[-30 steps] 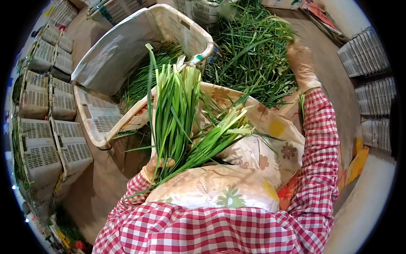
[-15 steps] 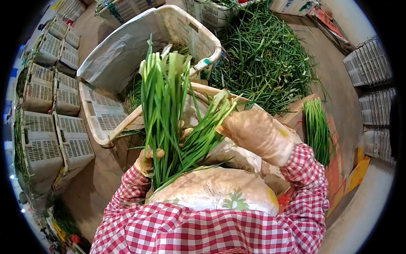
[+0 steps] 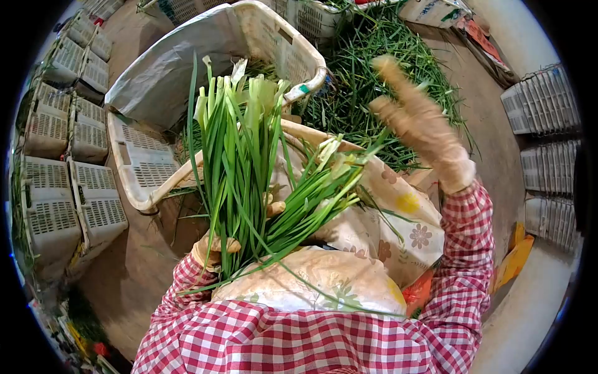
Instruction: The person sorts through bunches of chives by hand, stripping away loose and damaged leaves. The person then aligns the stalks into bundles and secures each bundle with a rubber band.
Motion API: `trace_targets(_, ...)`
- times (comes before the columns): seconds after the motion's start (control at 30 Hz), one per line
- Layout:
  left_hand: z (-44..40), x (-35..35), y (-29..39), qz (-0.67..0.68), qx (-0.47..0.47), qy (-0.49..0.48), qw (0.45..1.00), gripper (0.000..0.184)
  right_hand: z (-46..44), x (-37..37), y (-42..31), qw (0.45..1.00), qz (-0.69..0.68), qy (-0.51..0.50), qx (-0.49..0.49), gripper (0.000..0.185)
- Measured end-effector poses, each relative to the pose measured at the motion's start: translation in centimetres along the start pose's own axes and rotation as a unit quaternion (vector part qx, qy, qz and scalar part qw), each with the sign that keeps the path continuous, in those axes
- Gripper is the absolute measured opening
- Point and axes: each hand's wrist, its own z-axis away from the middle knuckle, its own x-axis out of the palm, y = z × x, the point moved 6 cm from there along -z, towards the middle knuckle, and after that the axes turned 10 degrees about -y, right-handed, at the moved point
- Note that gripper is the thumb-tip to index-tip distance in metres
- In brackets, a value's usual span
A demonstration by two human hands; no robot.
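Left hand [image 3: 216, 248], curled around upright garlic chives [image 3: 240, 149] above the floral apron [image 3: 311, 277], a second sheaf [image 3: 317, 196] slanting right; right hand [image 3: 427, 121], blurred, fingers parted before the loose green heap [image 3: 389, 40]. A slack left grip could let the slanting sheaf slide apart

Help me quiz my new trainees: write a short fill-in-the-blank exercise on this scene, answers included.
1. The left hand grips green stalks whose pale ends point ____ from the checked shirt.
2. Behind the raised right hand, the leaf pile is mainly ____ in colour.
3. The shirt's checks are white and ____.

Missing words: away; green; red.
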Motion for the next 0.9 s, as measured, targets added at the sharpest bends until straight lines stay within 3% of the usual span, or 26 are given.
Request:
trace_targets(0.03,-0.1,0.0,-0.3,0.006,-0.002,0.0,1.0,0.091,-0.7,2.5,-1.0,0.988,0.067,-0.141,0.006,0.081)
trace_targets(0.07,-0.1,0.0,-0.5,0.011,-0.004,-0.001,1.0,0.091,-0.9,5.0,-1.4,0.973,0.022,-0.231,-0.012,0.094)
trace_targets(0.1,-0.1,0.0,-0.7,0.015,-0.005,-0.001,1.0,0.091,-0.7,7.2,-1.3,0.931,0.016,-0.362,0.034,0.084)
trace_targets(0.17,0.0,0.2,-0.9,0.02,-0.007,-0.001,1.0,0.091,-0.7,8.4,-2.3,0.895,0.06,-0.44,0.029,0.042)
trace_targets(0.23,0.1,0.3,-1.0,0.022,-0.006,-0.002,1.0,0.091,-0.3,8.2,-2.4,0.91,-0.01,-0.413,0.023,0.027)
trace_targets(0.3,0.1,0.2,-1.1,0.025,-0.003,-0.002,1.0,0.091,-0.8,6.3,-2.2,0.954,0.138,-0.259,-0.056,0.025)
trace_targets(0.33,-0.1,0.2,-1.1,0.026,-0.004,-0.003,1.0,0.091,-0.8,4.9,-1.8,0.969,0.081,-0.223,-0.074,0.026)
trace_targets(0.37,-0.2,0.1,-1.2,0.025,-0.004,-0.005,1.0,0.091,-0.8,3.5,-0.5,0.974,0.147,-0.164,-0.058,0.024)
trace_targets(0.4,-0.4,0.0,-1.2,0.027,-0.004,-0.006,1.0,0.091,-1.2,1.9,1.5,0.961,0.261,-0.092,-0.026,0.02)
trace_targets(0.47,-0.6,0.0,-1.3,0.032,-0.004,-0.008,0.999,0.091,-0.9,-3.0,4.6,0.888,0.422,0.157,-0.092,0.019)
trace_targets(0.5,-0.6,0.1,-1.3,0.033,-0.004,-0.008,0.999,0.091,-0.7,-5.8,6.1,0.808,0.56,0.177,0.044,0.017)
trace_targets(0.53,-0.6,0.1,-1.4,0.034,-0.003,-0.008,0.999,0.091,-0.2,-8.0,6.5,0.79,0.57,0.192,0.115,0.016)
trace_targets(0.57,-0.6,0.0,-1.3,0.034,-0.002,-0.008,0.999,0.091,0.0,-7.6,6.7,0.79,0.57,0.194,0.112,0.016)
trace_targets(0.6,-0.7,0.0,-1.3,0.033,-0.002,-0.009,0.999,0.091,0.8,-6.6,5.2,0.825,0.511,0.221,0.097,0.017)
trace_targets(0.67,-0.5,0.1,-1.3,0.03,-0.004,-0.008,0.999,0.091,1.9,-2.9,3.8,0.915,0.358,0.16,0.092,0.022)
trace_targets(0.73,0.0,0.1,-1.3,0.028,-0.007,-0.006,1.0,0.091,2.7,2.3,1.1,0.978,0.126,-0.073,0.146,0.026)
trace_targets(0.77,0.5,0.2,-1.3,0.027,-0.01,-0.004,1.0,0.091,3.4,4.1,-1.6,0.96,-0.013,-0.212,0.185,0.028)
trace_targets(0.83,1.3,0.5,-0.9,0.022,-0.013,-0.003,1.0,0.091,3.3,6.2,-2.5,0.982,0.104,-0.155,-0.023,0.027)
trace_targets(0.9,1.9,0.6,-0.9,0.016,-0.009,0.001,1.0,0.09,3.5,5.8,-3.9,0.973,0.175,-0.133,-0.069,0.024)
